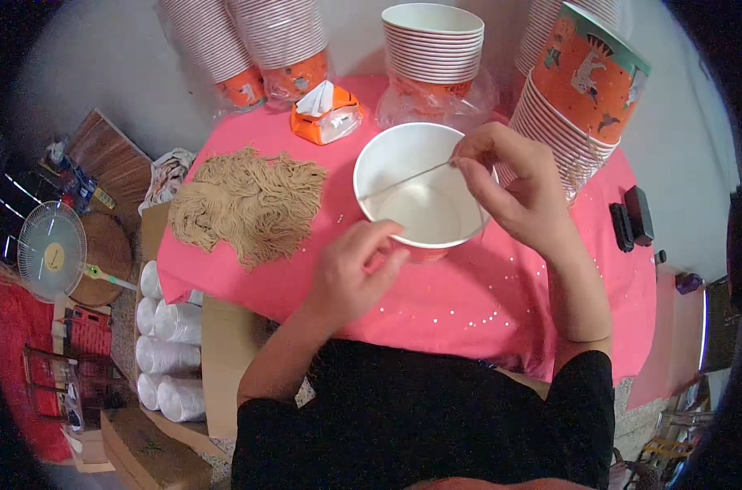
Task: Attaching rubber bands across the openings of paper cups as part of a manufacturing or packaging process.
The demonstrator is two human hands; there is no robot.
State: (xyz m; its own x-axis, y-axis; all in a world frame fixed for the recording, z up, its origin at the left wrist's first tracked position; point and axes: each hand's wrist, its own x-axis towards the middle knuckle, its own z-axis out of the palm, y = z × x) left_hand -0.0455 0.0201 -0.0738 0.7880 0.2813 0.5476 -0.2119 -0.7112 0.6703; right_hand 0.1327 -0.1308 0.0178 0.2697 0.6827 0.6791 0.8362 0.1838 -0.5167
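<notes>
A white-lined paper bucket [420,204] with an orange outside stands on the pink-covered table in front of me. My left hand [358,269] holds its near left rim, fingertips at the edge and thumb against the outer wall. Above the bucket's right side, my right hand [514,184] pinches a thin cord [407,180] between thumb and forefinger. The cord runs tight across the opening to the left rim; more of it hangs by the right wall. To the left lies a loose heap of tan cords [248,204].
Behind the bucket stand a short stack of paper buckets [432,49] and an orange tissue pack [326,114]. A tall stack of printed buckets [575,98] leans at the right. Small white bits dot the pink cloth [436,294]. An open carton [232,351] with wrapped white stacks sits lower left.
</notes>
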